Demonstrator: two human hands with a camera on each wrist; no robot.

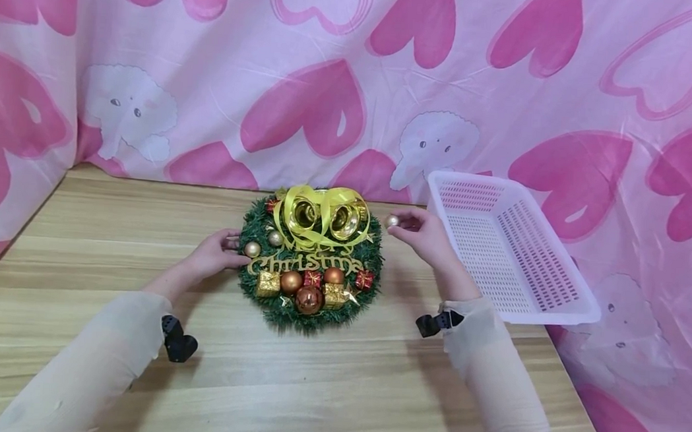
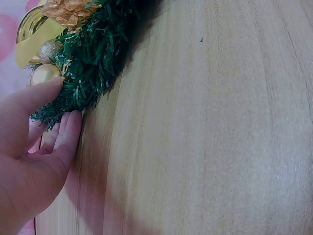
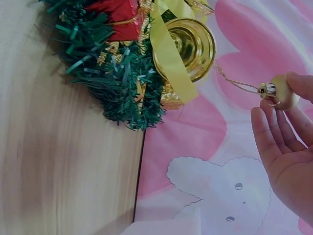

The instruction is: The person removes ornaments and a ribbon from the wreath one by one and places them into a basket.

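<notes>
A green Christmas wreath (image 1: 277, 314) lies on the table with two gold bells (image 1: 304, 215), yellow ribbon (image 1: 324, 231), gold "Christmas" lettering and several baubles on it. My left hand (image 1: 215, 254) holds the wreath's left edge. In the left wrist view its thumb (image 2: 46, 93) lies at a gold bauble (image 2: 45, 73) on the wreath, with the other fingers along the outer edge. Right of the wreath, my right hand (image 1: 419, 230) pinches a loose small gold bauble (image 3: 286, 93) between thumb and fingers. From the bauble's cap a thin gold cord loop (image 3: 234, 82) stretches toward the bell.
A white plastic basket (image 1: 572, 316) with perforated sides stands at the right, close behind my right forearm. The wooden table (image 1: 305, 392) ends at a pink heart-patterned cloth (image 1: 210, 102) at the back and sides. Dark cameras (image 1: 178, 341) are strapped at both wrists.
</notes>
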